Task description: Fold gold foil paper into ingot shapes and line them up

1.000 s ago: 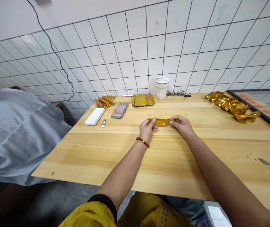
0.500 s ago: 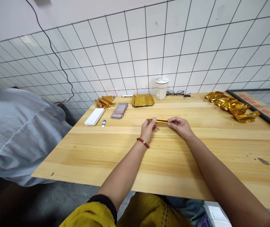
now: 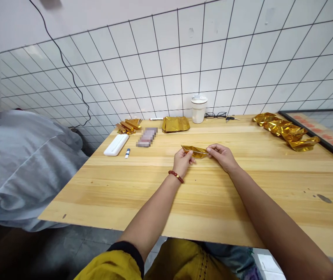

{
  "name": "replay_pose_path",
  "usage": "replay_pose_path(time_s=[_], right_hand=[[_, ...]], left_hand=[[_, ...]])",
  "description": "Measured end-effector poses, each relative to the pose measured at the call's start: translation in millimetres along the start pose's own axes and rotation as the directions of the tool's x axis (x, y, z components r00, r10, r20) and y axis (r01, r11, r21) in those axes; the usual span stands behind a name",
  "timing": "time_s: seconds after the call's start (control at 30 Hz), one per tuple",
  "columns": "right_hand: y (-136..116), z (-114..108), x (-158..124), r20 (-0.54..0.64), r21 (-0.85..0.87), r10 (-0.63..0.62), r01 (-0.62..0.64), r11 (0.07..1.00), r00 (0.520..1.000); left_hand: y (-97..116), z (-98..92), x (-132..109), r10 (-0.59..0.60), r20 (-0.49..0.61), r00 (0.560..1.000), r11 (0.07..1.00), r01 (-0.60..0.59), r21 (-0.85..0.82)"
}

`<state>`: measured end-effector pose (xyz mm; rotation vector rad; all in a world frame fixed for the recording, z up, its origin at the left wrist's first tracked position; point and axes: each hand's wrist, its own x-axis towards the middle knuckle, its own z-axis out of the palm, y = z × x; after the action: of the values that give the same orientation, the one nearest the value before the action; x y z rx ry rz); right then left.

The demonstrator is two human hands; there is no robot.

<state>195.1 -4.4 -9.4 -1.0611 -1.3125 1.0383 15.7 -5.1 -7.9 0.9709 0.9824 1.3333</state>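
A small piece of gold foil paper point(image 3: 196, 151) is held just above the wooden table point(image 3: 207, 194), near its middle. My left hand point(image 3: 182, 161) pinches its left end, with a red bead bracelet on the wrist. My right hand point(image 3: 223, 156) pinches its right end. The foil looks folded into a narrow, slightly puffed strip. Both forearms reach in from the near edge of the table.
A row of folded gold pieces point(image 3: 286, 131) lies at the far right. A stack of gold sheets point(image 3: 176, 124), small gold folds point(image 3: 129, 125), a white cup point(image 3: 198, 109), glasses point(image 3: 216, 115), a white case point(image 3: 116, 144) and a phone point(image 3: 147, 137) sit at the back. A grey bed point(image 3: 20, 163) is left.
The foil strip has gone from a thin flat line to a slightly opened, wider shape between my fingers. Both hands stay almost in place.
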Motion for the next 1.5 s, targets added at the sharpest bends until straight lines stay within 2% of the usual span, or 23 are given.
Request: replay_pose_path(time_s=[0.3,0.53,0.67,0.87,1.03,1.17,1.23,1.33,1.5], right_hand=[[10,4,3,0.037,-0.027,0.014,-0.013,1.0,0.999],[10,3,0,0.042,-0.044,-0.006,0.008,0.999,0.999],[12,1,1,0.019,-0.122,-0.141,0.142,0.982,0.99],[22,-1,3,0.063,-0.358,-0.364,0.362,0.861,0.929],[20,1,0,0.132,-0.636,-0.531,0.482,0.603,0.837],[15,1,-2,0.172,-0.724,-0.612,0.52,0.453,0.772],[15,1,-2,0.191,-0.735,-0.628,0.534,0.418,0.754],[14,1,-2,0.209,-0.743,-0.624,0.537,0.4,0.753],[12,3,-4,0.209,-0.677,-0.591,0.551,0.487,0.779]], left_hand=[[7,2.1,-5,0.001,0.036,0.999,0.999,0.001,-0.039],[2,0.5,-1,-0.002,-0.004,1.0,0.999,0.002,-0.038],[0,1.0,0,-0.011,0.007,1.0,0.999,0.011,-0.048],[3,3.2,0,-0.047,-0.033,0.998,0.997,0.045,-0.055],[4,3.5,0,-0.05,-0.057,0.997,0.996,0.045,-0.081],[4,3.3,0,-0.061,-0.054,0.997,0.994,0.055,-0.094],[3,3.1,0,-0.062,-0.053,0.997,0.994,0.056,-0.098],[2,2.9,1,-0.062,-0.054,0.997,0.993,0.056,-0.101],[-2,2.0,3,-0.044,-0.032,0.999,0.996,0.041,-0.082]])
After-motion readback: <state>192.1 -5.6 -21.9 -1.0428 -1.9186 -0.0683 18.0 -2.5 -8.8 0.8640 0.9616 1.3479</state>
